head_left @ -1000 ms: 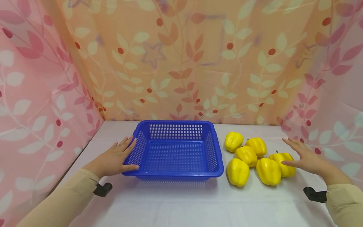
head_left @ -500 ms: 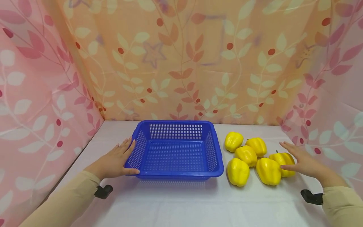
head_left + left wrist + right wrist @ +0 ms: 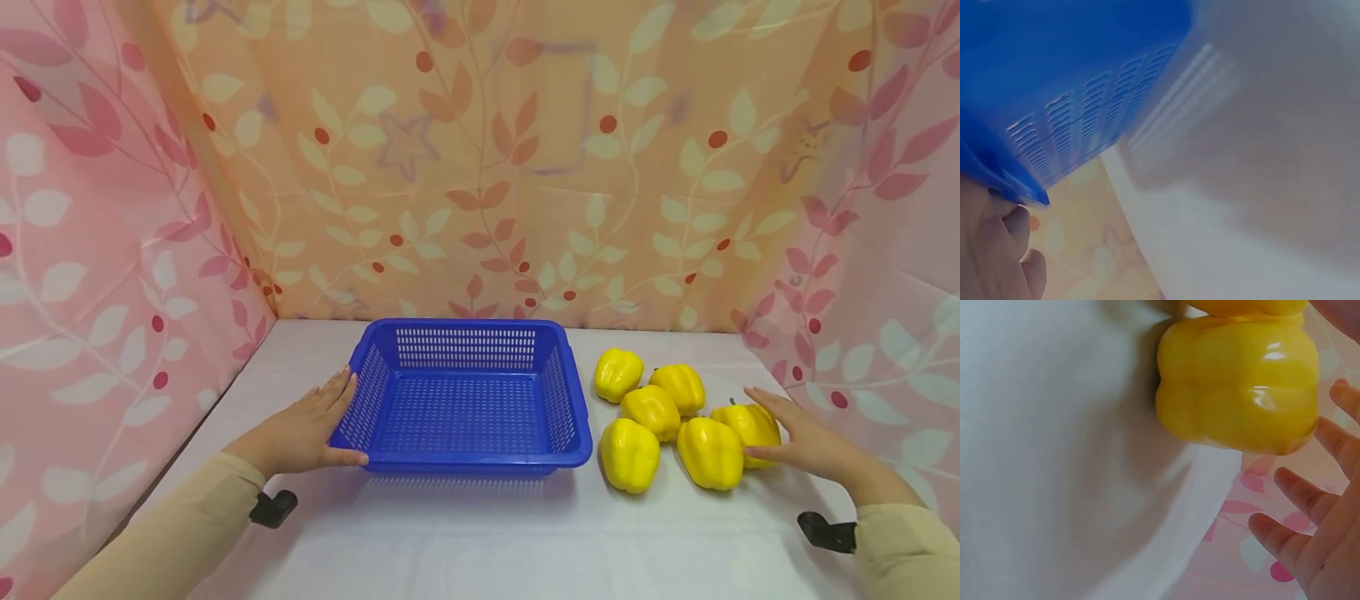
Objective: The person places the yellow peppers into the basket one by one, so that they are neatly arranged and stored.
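In the head view a blue plastic basket (image 3: 468, 459) with slotted walls stands on the table. My left hand (image 3: 296, 433) grips its left rim near the front corner, the thumb over the rim and the fingers along the outside. The left wrist view shows fingers (image 3: 1017, 228) just below the rim of the basket (image 3: 1079, 119). Several yellow bell peppers (image 3: 630, 455) lie right of the basket. My right hand (image 3: 817, 446) is at the rightmost bell pepper (image 3: 757, 429), its fingers (image 3: 1279, 534) spread and straight; whether they touch it I cannot tell.
White cloth (image 3: 480, 550) covers the table. A patterned orange curtain (image 3: 480, 167) hangs behind it, with pink patterned curtains at the left (image 3: 112, 250) and right (image 3: 892, 250).
My left hand has settled lower onto the basket's left rim. The right hand has come down and slightly in toward the rightmost bell pepper. Basket and peppers stay put.
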`<state>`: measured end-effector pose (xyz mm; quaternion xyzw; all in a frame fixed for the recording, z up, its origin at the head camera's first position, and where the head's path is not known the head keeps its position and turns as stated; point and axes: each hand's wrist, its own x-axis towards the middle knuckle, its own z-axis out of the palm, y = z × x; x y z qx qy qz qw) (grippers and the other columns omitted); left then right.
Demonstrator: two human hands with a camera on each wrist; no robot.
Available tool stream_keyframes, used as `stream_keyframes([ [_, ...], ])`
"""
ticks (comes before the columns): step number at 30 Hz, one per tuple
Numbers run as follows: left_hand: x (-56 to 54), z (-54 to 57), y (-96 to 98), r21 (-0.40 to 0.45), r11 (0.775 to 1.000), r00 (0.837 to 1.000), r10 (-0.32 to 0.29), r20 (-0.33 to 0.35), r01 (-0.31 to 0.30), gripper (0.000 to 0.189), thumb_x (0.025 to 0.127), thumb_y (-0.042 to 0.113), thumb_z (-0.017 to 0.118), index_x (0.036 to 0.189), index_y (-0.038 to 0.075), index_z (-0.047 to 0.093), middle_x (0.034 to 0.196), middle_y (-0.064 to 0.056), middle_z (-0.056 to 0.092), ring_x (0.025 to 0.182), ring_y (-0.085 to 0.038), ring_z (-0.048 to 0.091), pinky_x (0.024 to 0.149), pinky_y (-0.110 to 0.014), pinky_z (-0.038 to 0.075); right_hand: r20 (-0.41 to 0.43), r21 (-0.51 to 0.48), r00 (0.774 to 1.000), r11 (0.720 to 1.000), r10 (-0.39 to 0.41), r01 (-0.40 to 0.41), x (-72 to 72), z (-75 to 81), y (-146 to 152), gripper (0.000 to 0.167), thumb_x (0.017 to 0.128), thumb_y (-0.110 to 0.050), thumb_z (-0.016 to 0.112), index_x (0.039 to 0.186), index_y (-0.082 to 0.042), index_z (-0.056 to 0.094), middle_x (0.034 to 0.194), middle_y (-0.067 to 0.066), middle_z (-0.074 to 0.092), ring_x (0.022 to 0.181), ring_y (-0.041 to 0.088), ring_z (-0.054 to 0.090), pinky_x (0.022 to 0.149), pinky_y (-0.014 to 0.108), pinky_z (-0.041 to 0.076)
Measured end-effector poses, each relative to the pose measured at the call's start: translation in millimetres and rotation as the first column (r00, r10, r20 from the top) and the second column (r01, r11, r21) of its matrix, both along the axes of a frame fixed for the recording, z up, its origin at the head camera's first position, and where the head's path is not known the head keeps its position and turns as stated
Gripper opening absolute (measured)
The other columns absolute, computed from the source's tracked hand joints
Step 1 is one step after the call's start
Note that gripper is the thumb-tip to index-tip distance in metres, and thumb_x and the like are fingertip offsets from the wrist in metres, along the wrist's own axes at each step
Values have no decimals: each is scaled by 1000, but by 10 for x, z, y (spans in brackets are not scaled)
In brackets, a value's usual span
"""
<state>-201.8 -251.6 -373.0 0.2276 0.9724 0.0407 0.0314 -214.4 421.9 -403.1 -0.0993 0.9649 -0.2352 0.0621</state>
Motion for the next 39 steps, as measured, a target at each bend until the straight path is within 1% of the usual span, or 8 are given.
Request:
stream_keyframes([
  [7, 10, -2, 2, 7, 1000, 1000, 8, 18, -8, 117, 70, 73, 54, 144, -5, 9, 151, -22, 3, 138, -38, 8, 108, -53, 15, 5, 17, 1000, 1000, -6, 6, -13, -81, 58, 98, 73, -40, 72, 144, -2, 17, 139, 36, 21, 119, 55, 20, 82, 76, 19],
  [14, -1, -17, 2, 19, 1000, 1000, 7, 18, -7, 118, 70, 74, 53, 144, -5, 6, 151, -21, 2, 138, -36, 8, 108, -52, 17, 20, 4, 999, 1000, -27, 27, -18, -158, 98, 105, 69, -41, 75, 147, -8, 12, 140, 34, 19, 119, 55, 19, 81, 76, 19],
  [18, 2, -28, -2, 19, 1000, 1000, 11, 21, -11, 119, 69, 76, 51, 144, -5, 6, 151, -21, 2, 138, -37, 8, 108, -52, 17, 32, -3, 999, 999, -37, 37, -16, -187, 107, 110, 67, -41, 77, 147, -9, 9, 139, 35, 18, 118, 55, 19, 81, 76, 20],
  [21, 4, -24, 0, 24, 1000, 1000, 7, 18, -7, 119, 69, 75, 51, 144, -5, 7, 151, -21, 2, 138, -36, 8, 108, -52, 18, 33, -4, 999, 999, -39, 39, -14, -197, 106, 113, 65, -40, 78, 147, -7, 8, 138, 35, 17, 117, 55, 19, 81, 76, 20],
  [26, 2, -11, 9, 30, 1000, 1000, 4, 17, -5, 118, 70, 75, 52, 144, -5, 8, 151, -21, 3, 138, -36, 8, 108, -52, 17, 12, 14, 999, 999, -36, 36, -9, -186, 97, 115, 64, -41, 78, 147, -6, 6, 136, 36, 19, 116, 55, 20, 80, 76, 22],
  [32, 0, -1, 19, 28, 1000, 1000, 7, 30, -8, 119, 69, 77, 50, 144, -5, 6, 151, -21, 1, 138, -36, 6, 109, -52, 16, -2, 48, 999, 998, -36, 36, -14, -185, 116, 113, 64, -44, 78, 146, -4, 11, 133, 35, 24, 113, 53, 24, 80, 75, 23],
  [35, -5, -2, 22, 26, 1000, 999, 5, 31, -6, 119, 69, 77, 49, 144, -6, 7, 151, -21, 1, 138, -36, 6, 108, -51, 17, -3, 69, 999, 997, -35, 35, -19, -183, 133, 113, 64, -44, 78, 145, -1, 12, 131, 36, 26, 112, 52, 27, 80, 74, 25],
  [39, -2, -10, 19, 23, 1000, 999, 8, 32, -9, 120, 68, 78, 48, 144, -5, 7, 151, -21, 1, 138, -35, 7, 108, -51, 17, 12, 98, 999, 994, -46, 45, -29, -177, 152, 116, 61, -45, 79, 141, 7, 13, 127, 36, 29, 107, 51, 34, 81, 71, 31],
])
